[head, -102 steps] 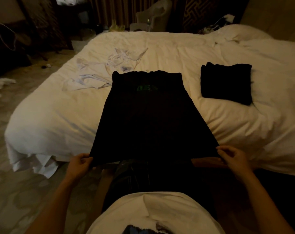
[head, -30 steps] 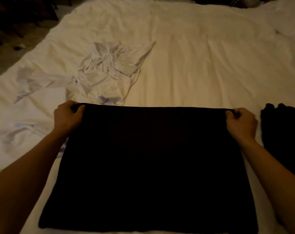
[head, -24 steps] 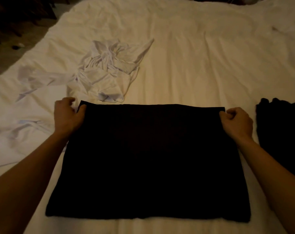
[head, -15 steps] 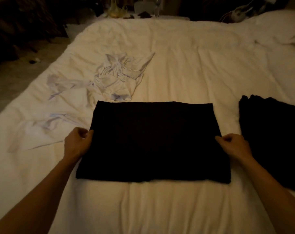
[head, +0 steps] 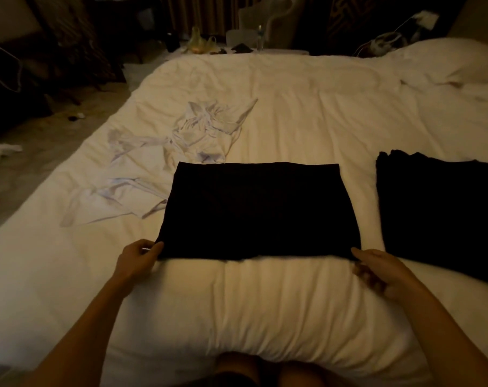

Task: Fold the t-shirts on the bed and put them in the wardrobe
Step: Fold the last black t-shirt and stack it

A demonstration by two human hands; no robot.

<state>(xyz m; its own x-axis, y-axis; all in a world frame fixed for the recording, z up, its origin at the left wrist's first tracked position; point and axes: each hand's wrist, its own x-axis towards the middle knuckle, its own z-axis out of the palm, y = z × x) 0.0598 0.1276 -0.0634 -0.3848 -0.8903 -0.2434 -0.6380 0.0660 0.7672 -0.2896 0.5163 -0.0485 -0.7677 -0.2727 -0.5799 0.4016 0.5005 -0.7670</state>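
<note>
Both forearms point(head: 92, 317) are bare, the knees point(head: 298, 372) bare too, with a dark garment point(head: 245, 382) at the thighs.

Dim warm light, murky dark background, wide-angle edge bending, blurred right fingers point(head: 370, 277).

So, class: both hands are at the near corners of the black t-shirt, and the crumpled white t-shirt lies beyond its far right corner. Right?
Not quite. The head view shows the crumpled white t-shirt beyond the far left corner of the black t-shirt. The left hand and right hand are at its near corners.
</note>
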